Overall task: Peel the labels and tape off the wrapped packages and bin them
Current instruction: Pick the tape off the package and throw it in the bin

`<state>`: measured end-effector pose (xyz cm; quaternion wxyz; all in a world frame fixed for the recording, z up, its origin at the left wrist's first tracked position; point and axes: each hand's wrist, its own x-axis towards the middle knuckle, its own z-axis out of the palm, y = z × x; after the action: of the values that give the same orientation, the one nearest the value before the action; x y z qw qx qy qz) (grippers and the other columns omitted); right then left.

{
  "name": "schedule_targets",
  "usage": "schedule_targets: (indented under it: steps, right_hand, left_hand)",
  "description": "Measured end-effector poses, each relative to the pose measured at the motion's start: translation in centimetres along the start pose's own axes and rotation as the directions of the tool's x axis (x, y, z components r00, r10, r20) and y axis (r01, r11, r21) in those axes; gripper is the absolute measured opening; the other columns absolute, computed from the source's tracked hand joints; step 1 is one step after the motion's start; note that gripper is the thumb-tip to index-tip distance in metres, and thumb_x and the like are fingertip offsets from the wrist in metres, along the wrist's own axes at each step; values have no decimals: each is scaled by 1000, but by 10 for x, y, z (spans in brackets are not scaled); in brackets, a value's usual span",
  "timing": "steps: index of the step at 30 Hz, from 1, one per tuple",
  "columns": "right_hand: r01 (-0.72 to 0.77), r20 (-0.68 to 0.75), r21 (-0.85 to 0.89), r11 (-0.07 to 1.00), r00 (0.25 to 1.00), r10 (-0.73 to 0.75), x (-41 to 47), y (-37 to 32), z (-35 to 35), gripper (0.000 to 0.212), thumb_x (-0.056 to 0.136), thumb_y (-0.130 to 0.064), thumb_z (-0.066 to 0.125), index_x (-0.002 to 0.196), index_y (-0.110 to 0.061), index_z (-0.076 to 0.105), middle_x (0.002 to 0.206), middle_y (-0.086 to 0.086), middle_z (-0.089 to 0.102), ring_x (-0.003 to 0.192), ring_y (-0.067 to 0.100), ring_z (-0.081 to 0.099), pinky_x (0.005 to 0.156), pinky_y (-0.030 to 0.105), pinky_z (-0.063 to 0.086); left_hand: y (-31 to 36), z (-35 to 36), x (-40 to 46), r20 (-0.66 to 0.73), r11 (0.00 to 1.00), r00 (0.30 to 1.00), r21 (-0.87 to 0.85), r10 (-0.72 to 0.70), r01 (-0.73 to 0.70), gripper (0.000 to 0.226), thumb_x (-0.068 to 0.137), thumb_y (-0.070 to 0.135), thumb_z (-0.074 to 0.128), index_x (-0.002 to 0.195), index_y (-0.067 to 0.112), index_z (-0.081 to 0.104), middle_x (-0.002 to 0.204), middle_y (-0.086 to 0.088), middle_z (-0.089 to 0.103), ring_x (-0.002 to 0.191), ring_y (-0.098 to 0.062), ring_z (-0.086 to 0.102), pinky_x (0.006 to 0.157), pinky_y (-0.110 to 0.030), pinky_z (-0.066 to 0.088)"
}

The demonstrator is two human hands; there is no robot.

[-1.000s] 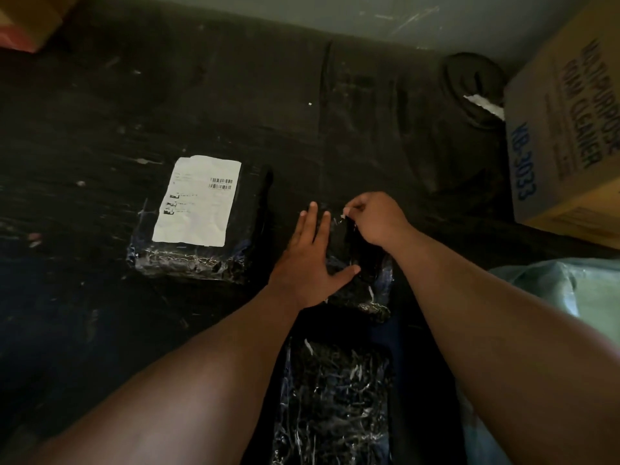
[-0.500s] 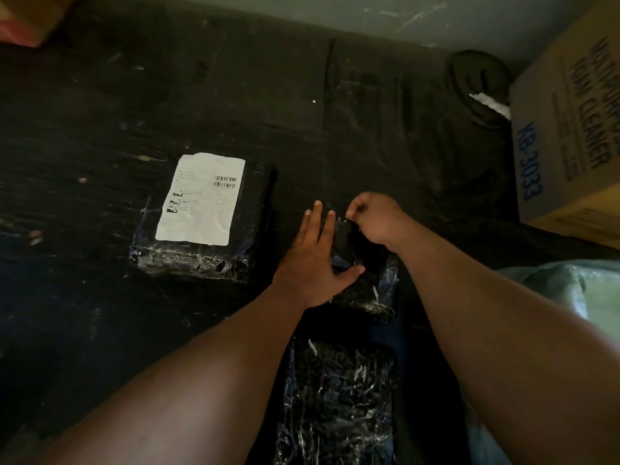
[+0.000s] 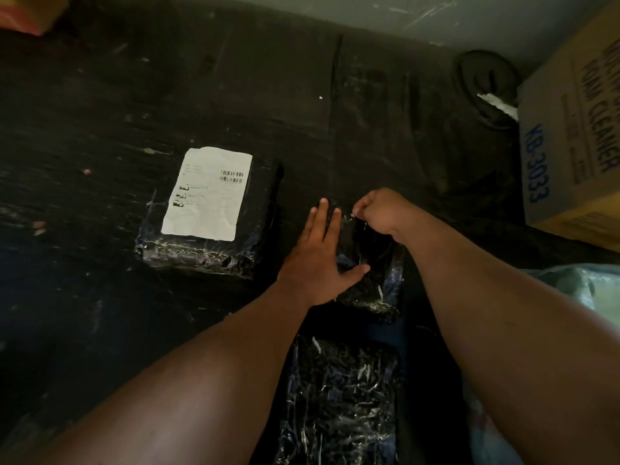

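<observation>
A small black wrapped package lies on the dark surface in the middle of the head view. My left hand lies flat on its left side with fingers straight, pressing it down. My right hand is curled at the package's far edge and pinches a bit of clear tape there. A second black package with a white barcode label sits to the left. A third shiny wrapped package lies between my forearms, near the bottom.
A cardboard box printed "FOAM CLEANER" stands at the right. A dark round object with a white scrap sits behind it by the wall. A pale plastic bag shows at the right edge. A box corner is top left.
My hands have stayed on the small package; the right hand's pinch at the far edge shifted only slightly. The view has drifted a little.
</observation>
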<state>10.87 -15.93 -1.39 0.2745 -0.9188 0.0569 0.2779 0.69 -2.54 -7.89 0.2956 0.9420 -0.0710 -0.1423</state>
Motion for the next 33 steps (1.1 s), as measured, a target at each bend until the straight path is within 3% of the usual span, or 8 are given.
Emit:
schedule_targets:
  steps: [4,7,11,19,22,26,29,33]
  right_hand:
    - [2,66,-13,1000,998,-1,-2,2,-4,17,96,-6,56,102,-4,71,84,0,62,92,16,56,77,26,43]
    - [26,-1,114,993,1000,-26,-3,11,2,10,93,-9,63,98,-7,71,88,3,65,86,14,58,72,23,44]
    - [82,-57,159,984,996,-74,-6,18,6,7,90,-14,68,97,-16,66,73,-5,56,65,5,50,56,18,36]
    - [119,-23,-123,985,992,-123,-2,11,8,3,92,-19,64,91,-21,64,75,-7,57,71,8,52,63,25,40]
    - [146,-34,-117,982,988,-151,-1,16,9,9,93,-20,63,85,-24,62,79,-6,60,73,9,54,56,23,39]
    - [150,-67,-9,989,986,-150,1,22,11,5,90,-21,68,90,-23,63,79,-2,60,73,12,55,62,26,43]
    - [163,-26,-58,985,986,-164,3,20,7,6,89,-21,70,92,-22,64,76,-5,57,70,10,53,67,27,44]
    - [192,7,-123,974,981,-193,1,19,4,5,89,-21,69,90,-21,64,70,-6,55,66,9,50,60,25,40]
  left_hand:
    - [-1,1,1,2,1000,1000,5,0,0,112,85,79,50,161,26,-14,160,13,-40,150,-10,-30,124,-45,21]
    - [0,0,0,2,1000,1000,10,-2,2,112,86,78,50,161,25,-13,161,11,-38,150,-10,-29,124,-43,19]
    - [1,1,-1,-11,1000,1000,-2,0,0,111,86,76,53,162,24,-10,163,9,-35,151,-11,-26,123,-40,16]
    - [-2,3,0,-25,1000,1000,-23,4,-5,112,85,77,53,162,24,-9,164,10,-33,151,-11,-26,125,-42,16]
    - [-1,2,0,-20,1000,1000,-23,4,-4,111,86,75,55,162,24,-9,164,10,-34,151,-11,-26,124,-39,15]
    - [-1,2,0,-18,1000,1000,-14,1,-2,111,86,76,53,162,24,-10,163,10,-34,151,-10,-27,123,-39,15]
    - [-2,2,0,-8,1000,1000,-21,5,-5,111,86,76,52,162,24,-10,162,10,-36,151,-11,-28,123,-41,17]
    - [-1,0,-1,-12,1000,1000,-25,9,-10,110,87,75,52,162,24,-9,163,9,-35,151,-12,-27,124,-41,17]
